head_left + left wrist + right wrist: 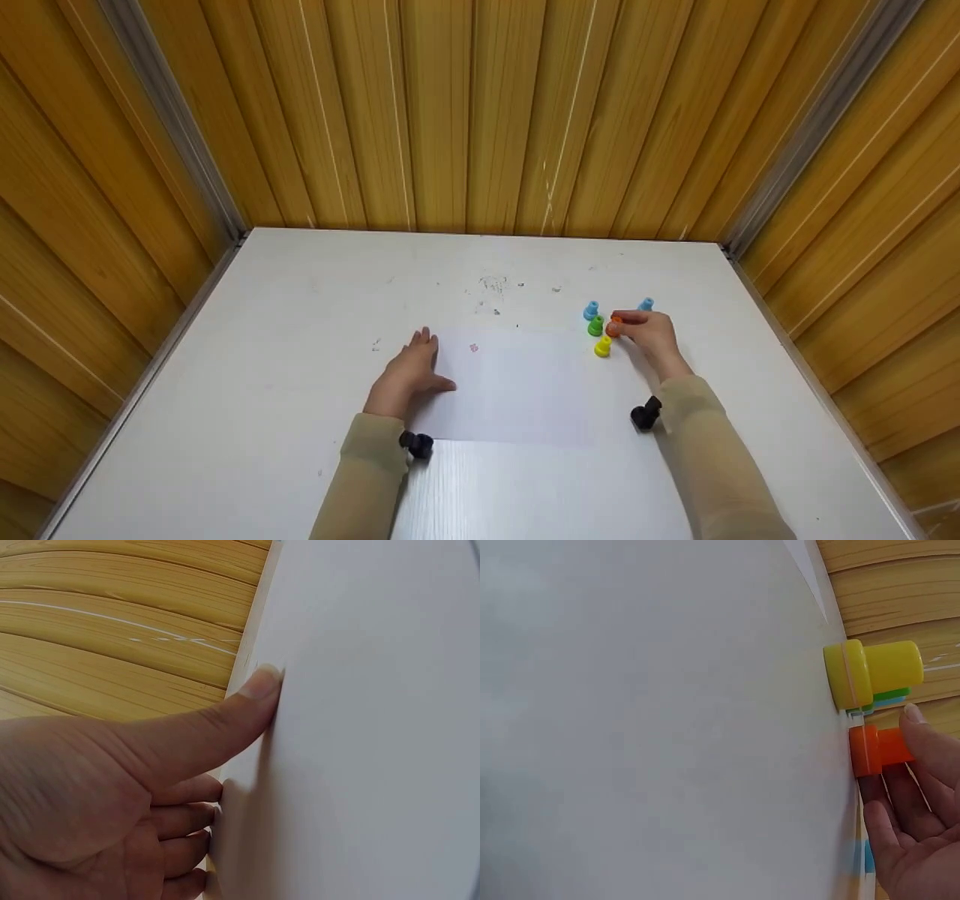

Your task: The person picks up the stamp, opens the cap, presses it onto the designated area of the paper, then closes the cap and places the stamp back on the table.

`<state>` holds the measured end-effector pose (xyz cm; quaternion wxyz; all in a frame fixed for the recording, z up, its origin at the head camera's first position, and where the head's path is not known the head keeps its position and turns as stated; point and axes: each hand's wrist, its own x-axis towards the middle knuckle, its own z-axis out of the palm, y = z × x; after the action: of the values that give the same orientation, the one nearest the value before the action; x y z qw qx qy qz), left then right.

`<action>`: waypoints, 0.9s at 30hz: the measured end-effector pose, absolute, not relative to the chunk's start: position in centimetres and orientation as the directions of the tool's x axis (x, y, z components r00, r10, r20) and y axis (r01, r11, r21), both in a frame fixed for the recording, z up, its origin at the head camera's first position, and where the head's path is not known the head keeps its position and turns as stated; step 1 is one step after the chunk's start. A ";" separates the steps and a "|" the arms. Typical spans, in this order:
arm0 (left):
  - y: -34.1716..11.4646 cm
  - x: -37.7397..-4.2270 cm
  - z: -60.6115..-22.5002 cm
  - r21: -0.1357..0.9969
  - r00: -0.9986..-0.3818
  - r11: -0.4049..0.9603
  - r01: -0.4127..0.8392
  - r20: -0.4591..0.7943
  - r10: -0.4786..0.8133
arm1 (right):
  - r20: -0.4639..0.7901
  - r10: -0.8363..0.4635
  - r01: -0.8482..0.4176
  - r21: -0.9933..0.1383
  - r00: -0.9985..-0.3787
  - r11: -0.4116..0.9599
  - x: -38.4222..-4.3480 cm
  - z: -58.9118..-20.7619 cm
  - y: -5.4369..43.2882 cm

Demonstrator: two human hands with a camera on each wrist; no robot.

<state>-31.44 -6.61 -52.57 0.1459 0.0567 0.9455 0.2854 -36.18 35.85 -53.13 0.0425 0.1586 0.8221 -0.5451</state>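
Observation:
A white sheet of paper [517, 386] lies on the table, with a small pink mark [473, 347] near its upper left. My left hand [409, 375] rests at the sheet's left edge, fingers extended and thumb [255, 690] on the paper. To the right of the sheet, my right hand [652, 334] pinches an orange stamp [866, 751] by its narrow handle, thumb on one side and fingers on the other. Close by stand a yellow stamp [602, 346], a green stamp [595, 325] and a blue stamp [591, 310]. Another blue stamp [646, 304] is partly hidden behind the right hand.
The white table [300, 300] carries dark smudges [493, 283] beyond the paper. Wood-patterned panels [465, 112] wall it in at the back and both sides. Black wrist cameras [645, 415] sit on both sleeves.

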 end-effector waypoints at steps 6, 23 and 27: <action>-6.5 -31.5 -52.7 0.555 -0.954 0.832 0.023 -0.238 0.185 | -0.230 0.246 0.312 -0.872 -0.942 0.378 -36.0 -52.9 35.8; -6.6 -31.7 -52.7 0.545 -0.950 0.838 0.022 -0.249 0.187 | -0.128 0.306 0.240 -0.900 -0.943 0.364 -35.4 -49.7 35.3; -6.5 -31.7 -52.6 0.557 -0.952 0.831 0.012 -0.248 0.180 | -0.104 0.281 0.205 -0.911 -0.954 0.359 -34.8 -48.4 34.2</action>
<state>-31.74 -6.53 -52.59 0.1466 0.0509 0.9454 0.2866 -34.83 34.15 -48.39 -0.0348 0.1473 0.8235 -0.5468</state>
